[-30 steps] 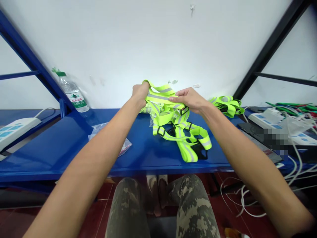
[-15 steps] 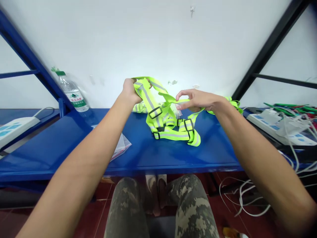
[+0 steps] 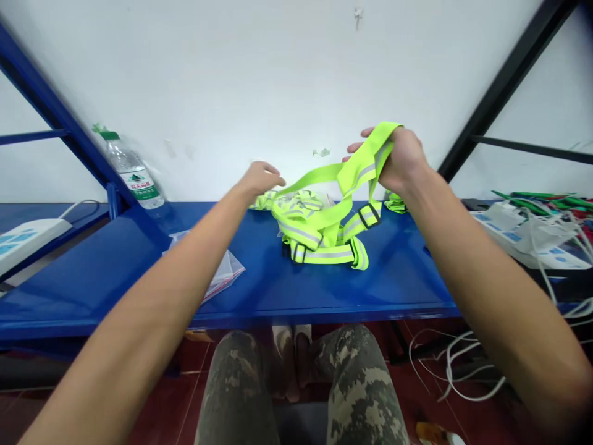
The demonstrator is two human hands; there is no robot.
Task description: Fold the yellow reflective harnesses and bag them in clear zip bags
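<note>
A neon-yellow reflective safety vest (image 3: 319, 228) with grey stripes and black buckles lies partly on the blue shelf. My right hand (image 3: 402, 161) is shut on its upper strap and lifts that strap high. My left hand (image 3: 259, 179) hangs empty just above a bunched yellow reflective vest (image 3: 290, 201), without visibly touching it. Another yellow strap bundle (image 3: 396, 203) lies mostly hidden below my right hand.
The blue metal shelf (image 3: 370, 290) holds a plastic bag (image 3: 206, 269), a water bottle (image 3: 132, 173) and power strips (image 3: 28, 241). Green-handled tools (image 3: 542, 204) and white cables lie at right. A white wall stands behind.
My left hand has let go of the vest and dropped lower. My right hand has moved up and right, now gripping the strap and raising the vest.
</note>
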